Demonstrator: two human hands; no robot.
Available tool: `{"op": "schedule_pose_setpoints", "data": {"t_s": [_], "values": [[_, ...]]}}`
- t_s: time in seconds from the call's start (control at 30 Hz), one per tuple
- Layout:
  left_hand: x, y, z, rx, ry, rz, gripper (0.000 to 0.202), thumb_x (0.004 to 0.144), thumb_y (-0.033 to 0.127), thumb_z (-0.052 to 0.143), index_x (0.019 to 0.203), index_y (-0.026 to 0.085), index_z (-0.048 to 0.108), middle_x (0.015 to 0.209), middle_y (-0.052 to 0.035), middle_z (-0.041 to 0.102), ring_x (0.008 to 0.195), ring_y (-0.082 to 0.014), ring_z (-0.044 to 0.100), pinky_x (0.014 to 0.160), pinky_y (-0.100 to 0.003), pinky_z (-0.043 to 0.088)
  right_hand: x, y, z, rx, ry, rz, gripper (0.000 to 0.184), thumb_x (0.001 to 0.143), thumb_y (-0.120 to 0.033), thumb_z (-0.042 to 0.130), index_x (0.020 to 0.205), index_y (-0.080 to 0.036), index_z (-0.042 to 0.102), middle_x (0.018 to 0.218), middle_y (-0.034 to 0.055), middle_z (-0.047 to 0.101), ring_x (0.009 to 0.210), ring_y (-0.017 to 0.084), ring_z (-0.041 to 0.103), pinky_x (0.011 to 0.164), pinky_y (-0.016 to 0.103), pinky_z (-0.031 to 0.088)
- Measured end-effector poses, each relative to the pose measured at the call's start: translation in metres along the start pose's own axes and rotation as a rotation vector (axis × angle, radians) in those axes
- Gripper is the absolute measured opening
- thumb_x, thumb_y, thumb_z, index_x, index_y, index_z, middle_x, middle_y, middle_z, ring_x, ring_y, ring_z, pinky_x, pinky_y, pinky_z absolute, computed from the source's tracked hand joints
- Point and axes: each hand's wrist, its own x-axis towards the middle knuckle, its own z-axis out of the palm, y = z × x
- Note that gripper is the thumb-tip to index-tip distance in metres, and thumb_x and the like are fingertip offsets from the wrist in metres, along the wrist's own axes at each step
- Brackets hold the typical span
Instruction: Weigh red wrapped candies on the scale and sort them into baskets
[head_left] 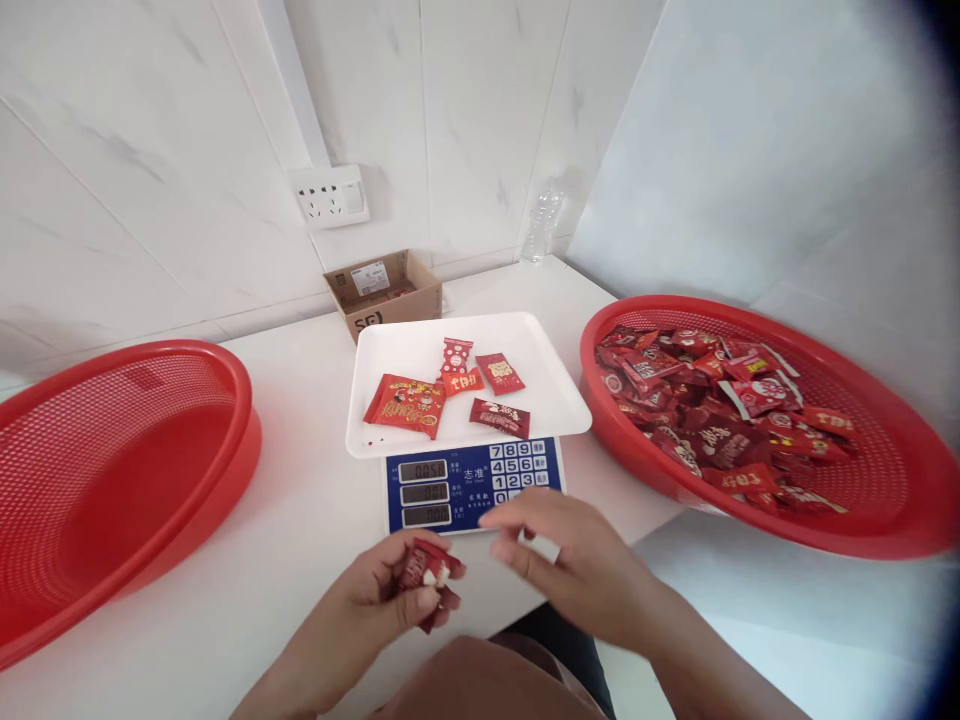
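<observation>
My left hand is shut on a small bunch of red wrapped sweet packets above the white counter, with the fingers partly hiding them. My right hand hangs open and holds nothing, its fingertips just in front of the blue keypad panel of an electronic weighing scale. On the scale sits a white tray holding one large red packet and several smaller red packets. A red mesh basket to my right is heaped with many similar packets.
A second red mesh basket stands on the white counter at the left. Behind the scale are an open cardboard box, a clear plastic bottle and a wall socket on white tile.
</observation>
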Motion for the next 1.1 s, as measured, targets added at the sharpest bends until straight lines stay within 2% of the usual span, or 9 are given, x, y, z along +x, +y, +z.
{"op": "schedule_pose_setpoints", "data": {"t_s": [0.1,0.3,0.53,0.73,0.8,0.87,0.97,1.03,1.1], "values": [[0.002,-0.009,0.009,0.063,-0.032,-0.016,0.043,0.074,0.030,0.070,0.115,0.025,0.059,0.073,-0.0009,0.063,0.068,-0.0160,0.058,0.067,-0.029,0.043,-0.003,-0.008,0.014,0.055,-0.171,-0.029,0.031,0.088,-0.050,0.050,0.083,-0.023,0.064,0.076,0.0008,0.069,0.073,0.015,0.060,0.067,0.026,0.043],[0.000,-0.019,0.011,0.288,-0.089,0.061,0.069,0.074,0.025,0.068,0.138,0.027,0.041,0.066,0.0013,0.059,0.060,-0.0137,0.050,0.062,-0.027,0.039,-0.004,-0.004,0.026,0.103,-0.205,0.049,0.054,0.078,-0.071,0.047,0.065,-0.018,0.055,0.063,-0.0014,0.060,0.057,0.011,0.048,0.052,0.022,0.030],[-0.005,-0.013,0.019,0.356,-0.120,-0.022,0.076,0.072,0.022,0.067,0.141,0.029,0.036,0.070,0.0006,0.060,0.061,-0.0139,0.049,0.061,-0.026,0.039,-0.005,-0.007,0.029,-0.053,-0.368,-0.022,0.038,0.084,-0.046,0.056,0.059,-0.017,0.056,0.058,-0.0017,0.059,0.053,0.010,0.043,0.049,0.023,0.025],[0.005,-0.024,0.012,0.418,-0.121,0.122,0.065,0.076,0.042,0.065,0.135,0.024,0.047,0.070,-0.0015,0.060,0.062,-0.0149,0.050,0.060,-0.026,0.038,-0.008,-0.005,0.038,-0.101,-0.303,-0.102,0.034,0.093,-0.036,0.042,0.070,-0.018,0.060,0.074,0.0010,0.069,0.067,0.012,0.058,0.057,0.023,0.036],[0.007,-0.025,0.011,0.380,-0.103,0.147,0.068,0.074,0.050,0.066,0.133,0.022,0.048,0.073,-0.0026,0.063,0.062,-0.0147,0.051,0.060,-0.026,0.039,-0.006,-0.001,0.035,-0.144,-0.202,-0.143,0.039,0.095,-0.036,0.035,0.070,-0.019,0.059,0.071,0.0013,0.067,0.065,0.013,0.057,0.057,0.024,0.038],[0.006,-0.024,0.011,0.295,-0.046,0.134,0.071,0.071,0.057,0.065,0.130,0.021,0.049,0.080,-0.0048,0.065,0.068,-0.0159,0.056,0.064,-0.027,0.041,0.001,0.005,0.026,-0.198,-0.015,-0.170,0.040,0.097,-0.035,0.030,0.074,-0.020,0.060,0.072,0.0025,0.066,0.067,0.014,0.058,0.060,0.025,0.042],[0.002,-0.018,0.012,0.169,0.087,0.089,0.069,0.070,0.060,0.066,0.124,0.022,0.049,0.081,-0.0041,0.066,0.071,-0.0160,0.059,0.065,-0.027,0.042,0.016,0.016,0.006,-0.351,0.232,-0.185,0.032,0.096,-0.034,0.035,0.097,-0.020,0.064,0.105,0.0101,0.066,0.101,0.021,0.058,0.085,0.035,0.047],[0.000,-0.016,0.012,0.125,0.144,0.089,0.066,0.068,0.060,0.068,0.120,0.022,0.051,0.077,-0.0019,0.065,0.068,-0.0145,0.058,0.061,-0.026,0.041,0.026,0.023,-0.004,-0.513,0.251,-0.145,0.033,0.094,-0.037,0.040,0.111,-0.022,0.063,0.130,0.0138,0.054,0.124,0.030,0.045,0.097,0.048,0.041],[-0.002,-0.014,0.010,0.099,0.166,0.094,0.064,0.067,0.059,0.069,0.116,0.022,0.053,0.073,-0.0004,0.064,0.065,-0.0134,0.057,0.057,-0.025,0.039,0.033,0.028,-0.009,-0.633,0.181,-0.066,0.036,0.093,-0.040,0.042,0.119,-0.024,0.061,0.139,0.0149,0.045,0.131,0.036,0.036,0.099,0.058,0.036]]}}
